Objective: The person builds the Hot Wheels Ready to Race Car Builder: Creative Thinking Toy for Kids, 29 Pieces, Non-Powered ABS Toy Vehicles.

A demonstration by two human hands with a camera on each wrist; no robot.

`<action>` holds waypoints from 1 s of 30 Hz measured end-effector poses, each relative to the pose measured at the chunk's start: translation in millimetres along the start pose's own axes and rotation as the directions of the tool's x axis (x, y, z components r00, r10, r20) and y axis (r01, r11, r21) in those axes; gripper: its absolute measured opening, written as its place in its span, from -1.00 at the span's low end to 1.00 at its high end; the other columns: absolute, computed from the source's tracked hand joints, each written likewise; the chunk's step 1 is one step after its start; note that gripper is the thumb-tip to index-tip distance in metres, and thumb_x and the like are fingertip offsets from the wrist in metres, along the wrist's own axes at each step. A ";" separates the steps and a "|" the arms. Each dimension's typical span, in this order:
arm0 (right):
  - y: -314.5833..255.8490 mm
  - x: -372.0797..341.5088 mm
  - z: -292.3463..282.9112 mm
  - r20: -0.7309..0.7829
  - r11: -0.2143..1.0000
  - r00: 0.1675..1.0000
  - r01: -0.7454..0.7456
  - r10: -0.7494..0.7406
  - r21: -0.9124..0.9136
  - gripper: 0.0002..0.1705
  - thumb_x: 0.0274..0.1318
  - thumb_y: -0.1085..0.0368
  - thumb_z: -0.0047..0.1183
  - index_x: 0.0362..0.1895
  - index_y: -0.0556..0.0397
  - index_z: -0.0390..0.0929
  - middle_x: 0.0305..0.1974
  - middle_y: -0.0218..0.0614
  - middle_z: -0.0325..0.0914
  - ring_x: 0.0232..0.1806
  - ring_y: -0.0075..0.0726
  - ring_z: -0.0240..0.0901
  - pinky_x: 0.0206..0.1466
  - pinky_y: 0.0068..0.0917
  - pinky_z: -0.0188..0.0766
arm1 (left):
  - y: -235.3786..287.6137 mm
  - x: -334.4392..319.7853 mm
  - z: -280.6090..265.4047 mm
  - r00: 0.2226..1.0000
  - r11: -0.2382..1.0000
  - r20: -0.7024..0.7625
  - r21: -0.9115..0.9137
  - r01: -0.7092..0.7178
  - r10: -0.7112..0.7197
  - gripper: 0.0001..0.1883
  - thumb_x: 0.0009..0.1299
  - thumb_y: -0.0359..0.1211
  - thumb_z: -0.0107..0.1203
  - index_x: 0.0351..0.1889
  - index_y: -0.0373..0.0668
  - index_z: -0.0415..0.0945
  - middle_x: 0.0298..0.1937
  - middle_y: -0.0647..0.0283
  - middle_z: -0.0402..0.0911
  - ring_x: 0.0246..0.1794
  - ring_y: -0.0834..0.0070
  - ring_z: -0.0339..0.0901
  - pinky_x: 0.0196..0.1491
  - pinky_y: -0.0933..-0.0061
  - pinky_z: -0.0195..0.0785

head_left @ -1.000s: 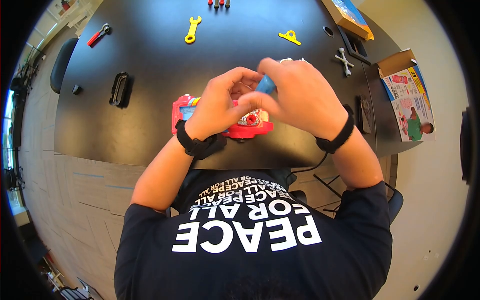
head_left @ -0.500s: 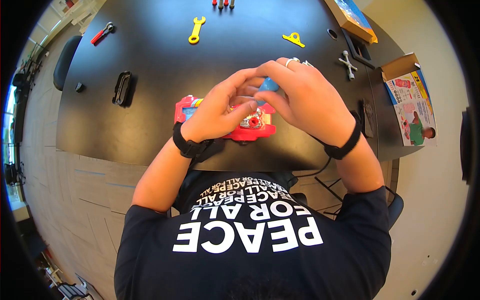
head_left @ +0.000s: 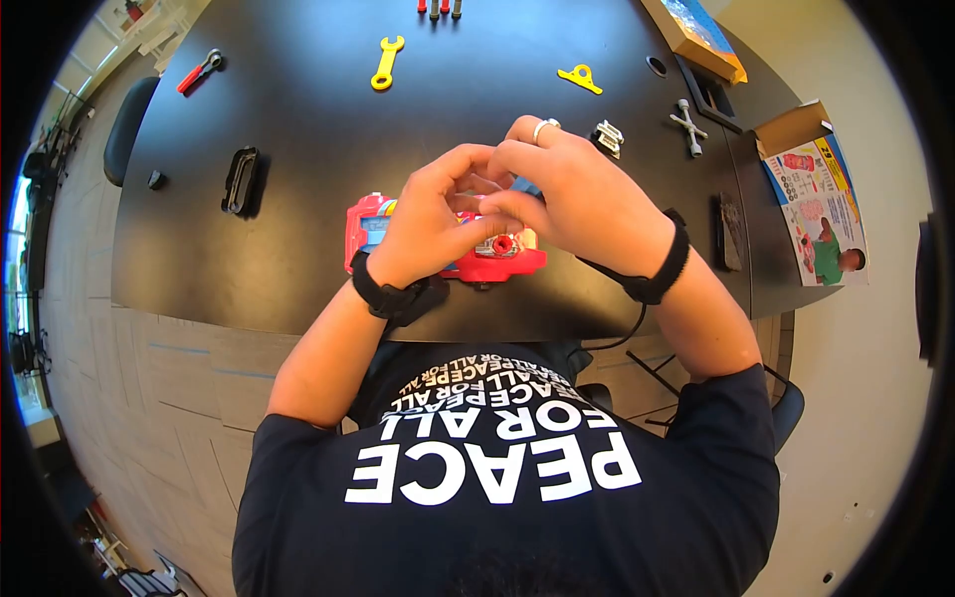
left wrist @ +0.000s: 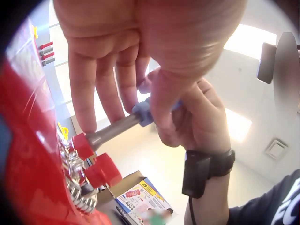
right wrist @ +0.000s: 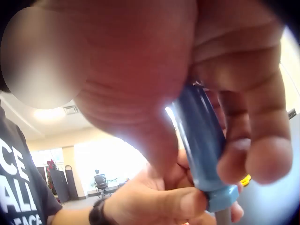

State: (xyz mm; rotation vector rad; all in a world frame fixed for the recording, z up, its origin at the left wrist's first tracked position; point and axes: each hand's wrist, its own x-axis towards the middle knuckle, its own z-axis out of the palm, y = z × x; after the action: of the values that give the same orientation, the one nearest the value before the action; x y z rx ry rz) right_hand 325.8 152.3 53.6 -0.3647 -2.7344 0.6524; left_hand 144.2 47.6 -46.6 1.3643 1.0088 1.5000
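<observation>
A red toy engine [head_left: 507,267] with chrome-coloured parts lies before the person, partly hidden under the hands. My right hand [head_left: 597,199] curls its fingers and thumb round the blue handle of a toy screwdriver [right wrist: 201,140]. From the other side my left hand [head_left: 423,224] holds the screwdriver near its collar, thumb against it and fingers beside the shaft. In the left wrist view the grey shaft slants down, its tip at a red bolt [left wrist: 82,145] on the engine. Another red bolt [left wrist: 104,169] stands close by.
A silver part [head_left: 609,139] lies beyond the right hand. Farther off are a yellow wrench [head_left: 387,63], a yellow piece [head_left: 581,79], a red-handled ratchet [head_left: 200,72] and a grey cross wrench [head_left: 687,127]. A black tray [head_left: 240,182] lies left, a printed box [head_left: 816,199] right.
My right hand has shifted and turned about the screwdriver handle, which is now mostly covered in the head view. The silver part shows more fully. My left hand stays nearly in place.
</observation>
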 end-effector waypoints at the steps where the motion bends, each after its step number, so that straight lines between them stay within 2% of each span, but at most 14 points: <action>1: -0.7 -0.5 -1.1 0.005 1.000 1.000 0.006 -0.006 0.002 -0.71 0.24 0.37 0.45 -0.04 0.11 0.63 -0.05 -0.13 0.59 0.02 0.17 0.62 0.09 -0.03 0.59 | -2.7 -0.8 -0.4 0.999 0.999 -0.041 0.044 0.012 -0.011 -0.50 0.53 -0.67 0.34 0.40 -0.34 0.52 0.20 0.24 0.68 0.26 0.52 0.69 0.28 0.38 0.72; 3: -2.6 -3.7 -7.3 0.092 0.998 0.996 0.013 -0.018 0.057 -0.69 0.27 0.41 0.41 0.03 0.10 0.59 -0.05 -0.12 0.59 0.01 0.18 0.61 0.08 -0.04 0.58 | -5.7 -2.5 -3.7 0.999 1.000 -0.031 0.014 0.014 -0.013 -0.52 0.53 -0.67 0.34 0.38 -0.35 0.53 0.17 0.26 0.67 0.24 0.52 0.70 0.26 0.39 0.74; 5: -2.6 -2.4 -9.4 0.102 0.998 0.993 0.055 -0.057 0.027 -0.67 0.29 0.43 0.36 0.07 0.07 0.54 -0.06 -0.12 0.59 0.03 0.18 0.61 0.09 -0.05 0.58 | -10.9 -4.2 -4.8 1.000 1.000 -0.006 -0.016 0.018 -0.018 -0.54 0.53 -0.68 0.34 0.36 -0.35 0.55 0.14 0.27 0.67 0.23 0.52 0.70 0.24 0.39 0.75; 11: 1.1 -3.7 -3.0 0.062 0.999 0.997 0.037 -0.037 0.006 -0.70 0.29 0.43 0.36 0.01 0.09 0.52 -0.06 -0.14 0.60 0.04 0.17 0.60 0.07 -0.03 0.57 | -22.1 -4.2 -0.9 1.000 0.990 -0.024 -0.143 -0.001 -0.002 -0.58 0.54 -0.71 0.30 0.33 -0.39 0.53 0.13 0.26 0.65 0.20 0.50 0.71 0.28 0.36 0.74; 14: 1.9 -5.9 -1.7 -0.012 0.999 0.999 0.050 -0.050 -0.017 -0.64 0.24 0.42 0.44 0.09 0.00 0.65 -0.08 -0.22 0.66 -0.01 0.09 0.61 0.03 -0.08 0.56 | -20.7 -4.0 -1.8 1.000 0.988 -0.007 -0.153 0.007 -0.009 -0.57 0.54 -0.70 0.32 0.34 -0.39 0.54 0.14 0.26 0.64 0.20 0.49 0.71 0.30 0.37 0.71; 17: -8.1 -11.0 -17.3 0.030 0.997 0.996 0.078 -0.079 0.027 -0.62 0.23 0.45 0.40 0.09 0.09 0.58 -0.05 -0.12 0.64 0.02 0.18 0.61 0.06 -0.04 0.59 | -16.4 -4.6 -1.3 0.999 0.992 0.001 -0.114 -0.045 0.046 -0.57 0.57 -0.65 0.33 0.37 -0.37 0.55 0.17 0.23 0.67 0.22 0.50 0.70 0.33 0.37 0.67; 19: -12.4 -16.2 -23.7 0.033 0.996 0.999 0.034 -0.036 0.080 -0.56 0.19 0.47 0.42 0.14 0.08 0.61 -0.04 -0.10 0.67 0.02 0.20 0.62 0.07 -0.06 0.60 | -18.5 -5.4 -2.7 1.000 0.979 0.017 -0.202 -0.006 0.010 -0.59 0.61 -0.54 0.36 0.37 -0.35 0.57 0.21 0.21 0.71 0.24 0.52 0.68 0.34 0.35 0.60; 22: -15.3 -22.6 -19.7 0.015 0.994 0.999 0.034 -0.036 0.106 -0.55 0.18 0.48 0.43 0.15 0.07 0.61 -0.03 -0.09 0.68 0.01 0.20 0.63 0.05 -0.03 0.60 | -22.9 -5.4 -5.2 0.999 0.960 -0.018 -0.279 0.025 -0.031 -0.63 0.61 -0.48 0.38 0.32 -0.36 0.62 0.14 0.15 0.77 0.22 0.45 0.71 0.34 0.31 0.62; 24: -16.3 -24.7 -15.7 0.024 0.993 0.999 0.021 -0.024 0.114 -0.55 0.19 0.48 0.43 0.14 0.08 0.61 -0.02 -0.09 0.68 0.01 0.19 0.64 0.05 -0.02 0.60 | -23.6 -6.9 -6.9 1.000 0.955 -0.013 -0.298 0.001 -0.006 -0.61 0.58 -0.47 0.41 0.32 -0.35 0.63 0.15 0.15 0.77 0.22 0.46 0.71 0.34 0.32 0.60; 26: -15.7 -25.1 -7.6 -0.046 0.998 0.998 0.054 -0.052 0.027 -0.62 0.18 0.37 0.51 0.05 0.04 0.67 -0.07 -0.19 0.73 -0.08 0.06 0.71 -0.10 -0.16 0.61 | -24.8 -7.0 -7.7 1.000 0.949 -0.013 -0.315 -0.023 0.020 -0.59 0.56 -0.46 0.45 0.31 -0.35 0.64 0.15 0.15 0.77 0.22 0.46 0.70 0.34 0.32 0.58; 27: -17.2 -25.7 -7.2 -0.047 0.998 0.998 0.051 -0.049 0.026 -0.62 0.18 0.37 0.51 0.05 0.04 0.67 -0.07 -0.19 0.73 -0.08 0.06 0.71 -0.10 -0.16 0.61 | -25.9 -6.2 -8.3 0.994 0.966 0.015 -0.238 -0.101 0.108 -0.56 0.52 -0.46 0.48 0.31 -0.35 0.64 0.16 0.15 0.76 0.22 0.49 0.69 0.33 0.33 0.57; 28: -19.5 -26.5 -7.5 0.009 0.997 1.000 0.010 -0.009 -0.078 -0.62 0.24 0.29 0.49 0.04 0.06 0.62 -0.03 -0.14 0.72 -0.09 0.09 0.72 -0.12 -0.10 0.61 | -26.4 -5.9 -9.0 0.980 0.970 0.048 -0.160 -0.183 0.193 -0.53 0.48 -0.47 0.51 0.31 -0.34 0.64 0.17 0.15 0.76 0.22 0.51 0.68 0.31 0.34 0.57; 29: -21.5 -26.4 -8.6 0.061 0.983 0.998 -0.024 0.036 -0.184 -0.60 0.29 0.21 0.47 0.03 0.09 0.57 0.01 -0.09 0.71 -0.10 0.12 0.72 -0.14 -0.04 0.62 | -25.5 -6.0 -10.0 0.980 0.970 0.049 -0.161 -0.183 0.194 -0.53 0.48 -0.47 0.51 0.31 -0.34 0.64 0.17 0.15 0.76 0.22 0.51 0.68 0.31 0.34 0.57; 30: -23.1 -23.6 -11.6 0.060 0.982 0.998 -0.025 0.036 -0.185 -0.60 0.29 0.21 0.47 0.03 0.09 0.57 0.01 -0.09 0.71 -0.10 0.12 0.72 -0.14 -0.04 0.62 | -23.4 -6.2 -11.6 0.988 0.977 0.059 -0.168 -0.132 0.144 -0.52 0.44 -0.47 0.53 0.29 -0.35 0.65 0.14 0.16 0.77 0.20 0.52 0.69 0.30 0.34 0.57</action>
State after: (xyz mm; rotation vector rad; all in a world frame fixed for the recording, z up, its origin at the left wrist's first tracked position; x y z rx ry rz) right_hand 347.6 129.6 68.8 -0.4358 -2.8640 0.4258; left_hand 134.4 48.8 -71.6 1.3827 0.7419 1.5876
